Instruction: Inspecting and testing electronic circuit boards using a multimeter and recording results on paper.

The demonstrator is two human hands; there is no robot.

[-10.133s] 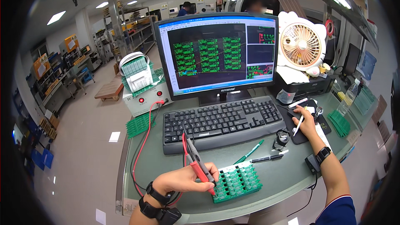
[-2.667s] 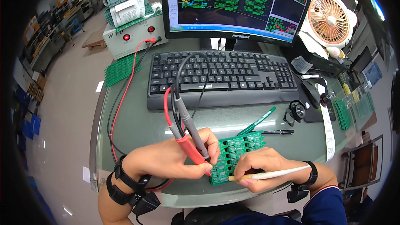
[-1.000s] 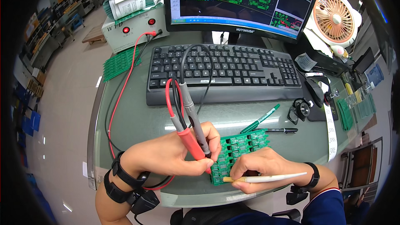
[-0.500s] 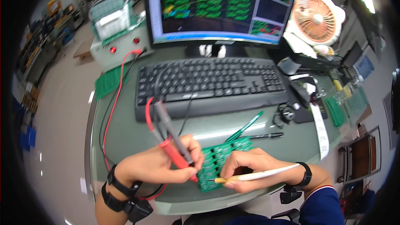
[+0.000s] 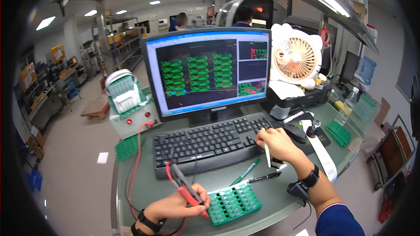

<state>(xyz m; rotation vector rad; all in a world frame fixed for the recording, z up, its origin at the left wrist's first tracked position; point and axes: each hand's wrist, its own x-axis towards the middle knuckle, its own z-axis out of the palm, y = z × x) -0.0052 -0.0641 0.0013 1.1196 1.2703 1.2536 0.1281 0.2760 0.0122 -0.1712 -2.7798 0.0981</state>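
My left hand (image 5: 179,205) is closed around a red test probe (image 5: 188,196) and a dark grey test probe (image 5: 187,184), held together with their cables trailing. Their lower ends are by the left edge of a green circuit board panel (image 5: 234,204) lying on the table. My right hand (image 5: 280,143) is at the right end of the black keyboard (image 5: 205,144). It grips a slim tool with a white tapered handle (image 5: 267,155), probably a small brush, whose yellowish end points toward the keys. Whether a finger presses a key cannot be told.
Behind the keyboard stands a monitor (image 5: 197,78), with a pink-and-white fan (image 5: 297,57) to its right. A green pen (image 5: 245,172) and a black pen (image 5: 264,177) lie beyond the board. A mouse (image 5: 295,133), paper strip (image 5: 321,155) and bottle (image 5: 348,107) are at right.
My right hand has moved from the board up to the keyboard's right end, tool still in it. My left hand stays by the board with both probes. The view has tilted up.
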